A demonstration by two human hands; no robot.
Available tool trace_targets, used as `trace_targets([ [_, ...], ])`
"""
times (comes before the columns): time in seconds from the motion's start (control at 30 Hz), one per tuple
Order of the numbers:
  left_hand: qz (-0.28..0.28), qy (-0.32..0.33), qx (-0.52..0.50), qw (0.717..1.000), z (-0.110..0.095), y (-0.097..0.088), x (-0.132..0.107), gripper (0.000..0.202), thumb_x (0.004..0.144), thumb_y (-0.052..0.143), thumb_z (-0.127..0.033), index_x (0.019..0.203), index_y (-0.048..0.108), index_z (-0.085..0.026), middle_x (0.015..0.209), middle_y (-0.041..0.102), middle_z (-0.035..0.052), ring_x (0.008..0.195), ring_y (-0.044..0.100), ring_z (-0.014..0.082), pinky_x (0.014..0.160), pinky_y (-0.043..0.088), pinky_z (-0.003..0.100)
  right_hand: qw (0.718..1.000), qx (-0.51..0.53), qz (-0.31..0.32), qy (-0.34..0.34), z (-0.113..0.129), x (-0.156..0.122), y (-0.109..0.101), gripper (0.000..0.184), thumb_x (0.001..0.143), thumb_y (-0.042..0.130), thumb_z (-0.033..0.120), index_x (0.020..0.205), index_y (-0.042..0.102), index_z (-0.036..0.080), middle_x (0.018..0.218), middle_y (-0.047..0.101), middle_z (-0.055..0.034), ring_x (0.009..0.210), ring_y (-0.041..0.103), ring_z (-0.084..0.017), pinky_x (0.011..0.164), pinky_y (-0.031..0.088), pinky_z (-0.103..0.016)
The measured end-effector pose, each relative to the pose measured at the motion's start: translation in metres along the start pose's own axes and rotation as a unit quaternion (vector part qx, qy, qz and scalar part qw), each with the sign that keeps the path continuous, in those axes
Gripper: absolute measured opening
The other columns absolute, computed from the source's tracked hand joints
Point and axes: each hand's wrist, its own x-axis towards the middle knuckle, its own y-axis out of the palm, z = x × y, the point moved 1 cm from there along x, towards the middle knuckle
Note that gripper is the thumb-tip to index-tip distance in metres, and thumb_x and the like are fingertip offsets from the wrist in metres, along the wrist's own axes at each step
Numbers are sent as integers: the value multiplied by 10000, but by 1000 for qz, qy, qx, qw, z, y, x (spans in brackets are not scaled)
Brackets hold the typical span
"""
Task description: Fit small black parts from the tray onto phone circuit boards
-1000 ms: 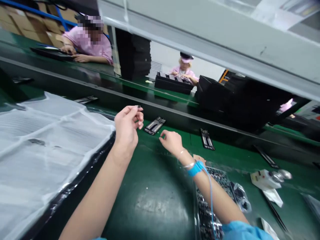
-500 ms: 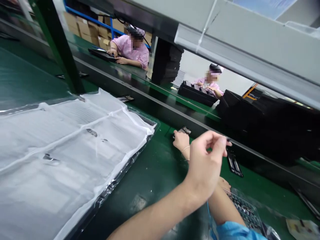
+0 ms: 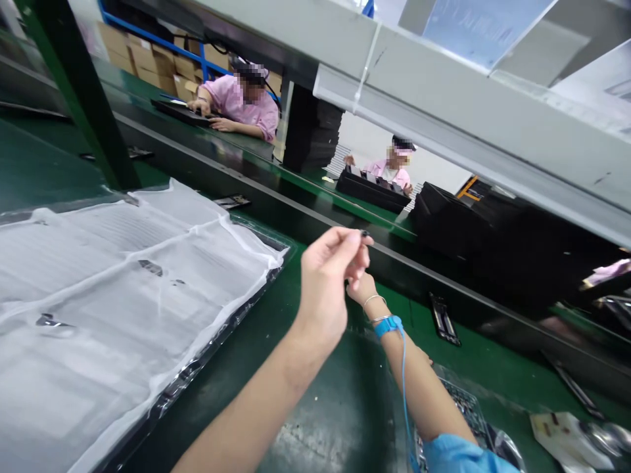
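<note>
The small dark part is at the tips of your left hand, pinched between thumb and forefinger above the green bench. Your left forearm slants up from the bottom edge, wrist bent, the other fingers curled under. Your right hand is lower and beyond it, its forearm reaching in from the lower right with a blue wrist strap and cord; its fingertips are hidden behind your left hand, so I cannot tell whether they are together or holding anything. Right of that hand, well apart from it, lies a dark phone frame. The tray of boards is partly covered by your right forearm; the white-covered tray on your left is cut off. Overhead, a bluish sheet carries marks too blurred to read
</note>
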Motion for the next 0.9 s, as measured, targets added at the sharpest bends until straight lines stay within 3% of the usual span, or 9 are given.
trace_targets([
  [0.13,-1,-19,-27,999,-8,-12,9,106,789,526,-169,698,565,-132,575,463,-19,455,417,61,391,285,160,997,-32,64,6,-4,11,13,279,861,515,287,1104,521,148,1081,562,-68,887,582,-179,741,497,-371],
  [0.27,1,-46,-45,998,8,-18,17,80,778,547,-177,723,570,-124,593,480,-14,464,432,60,393,299,155,997,-39,55,32,-22,2,8,289,864,509,286,1122,512,157,1119,546,-74,928,569,-191,770,486,-390],
  [0.4,-1,-112,-74,991,28,-13,17,110,801,507,-160,720,559,-108,553,457,-18,446,411,59,390,295,156,998,-25,61,22,-32,-11,4,284,865,506,286,1120,515,160,1126,543,-75,939,564,-193,781,481,-395],
  [0.5,6,-123,-91,988,31,-5,10,98,799,515,-163,724,551,-112,547,454,-19,452,408,62,392,293,153,998,-5,62,18,-28,-12,4,285,861,514,286,1113,519,153,1112,550,-74,927,570,-191,770,485,-387],
  [0.7,35,-188,-97,977,35,5,-1,102,785,558,-200,734,545,-113,546,426,-33,432,371,48,382,265,145,999,28,3,26,-18,-2,0,276,858,522,283,1109,523,169,1106,552,-62,930,571,-192,762,486,-369],
  [0.8,38,-197,-73,977,52,0,4,124,796,551,-221,746,559,-108,553,425,-35,440,375,42,391,267,145,998,30,-34,35,-35,0,-7,283,861,515,286,1111,521,153,1108,551,-72,924,571,-191,767,486,-380],
  [0.9,24,-216,-38,975,82,-14,12,114,791,564,-229,770,572,-118,611,466,-32,467,418,36,402,282,138,996,17,-70,45,-65,-9,-26,241,869,499,276,1071,542,151,1084,564,-72,915,569,-181,773,480,-380],
])
